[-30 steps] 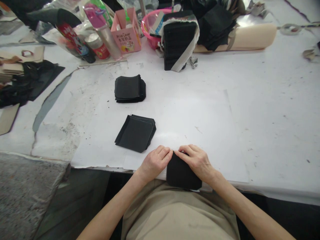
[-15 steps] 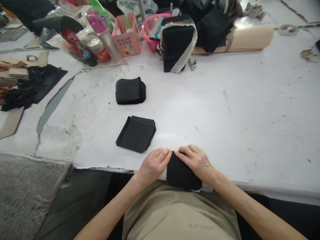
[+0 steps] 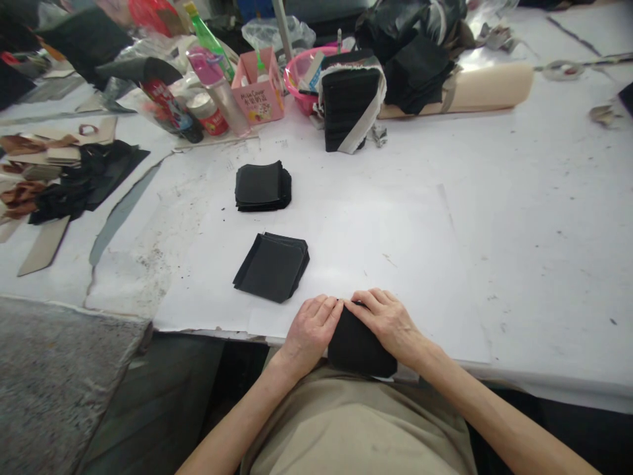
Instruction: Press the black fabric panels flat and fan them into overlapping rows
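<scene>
A black, flat piece with cut corners (image 3: 362,344), leather-like in look, lies at the table's front edge against my body. At its far edge my left hand (image 3: 315,324) is closed, thumb and fingertips pinching the upper left corner. My right hand (image 3: 383,318) pinches the same edge just beside it, fingers bent over the rim. The two thumbs nearly meet. Beyond my left hand sits a stack of similar black pieces (image 3: 271,267), the top one with a raised left edge. Farther back is a second black stack (image 3: 263,186).
Across the back stand a pink carton (image 3: 260,95), a pink basket (image 3: 297,72), a strapped black bundle (image 3: 349,99) and a beige roll (image 3: 489,90). Bottles and a jar (image 3: 210,113) crowd the back left. Black and brown scraps (image 3: 74,175) lie at far left on the white-covered table (image 3: 534,251).
The view has shifted slightly, so the table things appear a little lower and to the right. Both hands keep pinching the piece's far edge, with the left hand turned slightly more upright.
</scene>
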Tool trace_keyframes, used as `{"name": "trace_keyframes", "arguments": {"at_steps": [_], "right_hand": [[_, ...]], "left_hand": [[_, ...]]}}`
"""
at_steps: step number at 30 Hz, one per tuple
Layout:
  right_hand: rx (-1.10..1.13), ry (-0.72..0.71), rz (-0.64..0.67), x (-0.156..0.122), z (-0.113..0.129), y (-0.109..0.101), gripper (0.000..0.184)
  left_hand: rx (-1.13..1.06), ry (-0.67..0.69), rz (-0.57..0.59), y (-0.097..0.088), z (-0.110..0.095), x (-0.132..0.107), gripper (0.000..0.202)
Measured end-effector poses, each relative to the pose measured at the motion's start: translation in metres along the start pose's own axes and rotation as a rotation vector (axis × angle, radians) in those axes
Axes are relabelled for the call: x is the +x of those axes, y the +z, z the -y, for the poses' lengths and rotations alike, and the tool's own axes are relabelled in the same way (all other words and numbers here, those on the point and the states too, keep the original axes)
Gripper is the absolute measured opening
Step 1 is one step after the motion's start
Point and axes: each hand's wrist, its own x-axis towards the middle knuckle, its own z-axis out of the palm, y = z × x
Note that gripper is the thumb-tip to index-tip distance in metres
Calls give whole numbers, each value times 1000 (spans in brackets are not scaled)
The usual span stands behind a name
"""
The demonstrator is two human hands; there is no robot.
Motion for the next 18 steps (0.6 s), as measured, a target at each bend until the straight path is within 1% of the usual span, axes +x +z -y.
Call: {"name": "trace_keyframes", "arguments": {"at_steps": [3, 8, 10, 12, 18], "right_hand": [[54, 60, -43, -8, -6, -7, 27], [179, 295, -166, -38, -20, -25, 25], [188, 353, -205, -46, -22, -28, 24], [173, 362, -213, -50, -22, -28, 24], [84, 263, -169, -50, -17, -23, 24]], "left_hand": [[40, 42, 42, -1, -1, 4, 29], [62, 87, 55, -2, 2, 4, 32], [63, 88, 61, -2, 2, 3, 33], [64, 86, 72, -1, 2, 1, 34], [100, 88, 96, 0, 2, 2, 35]]}}
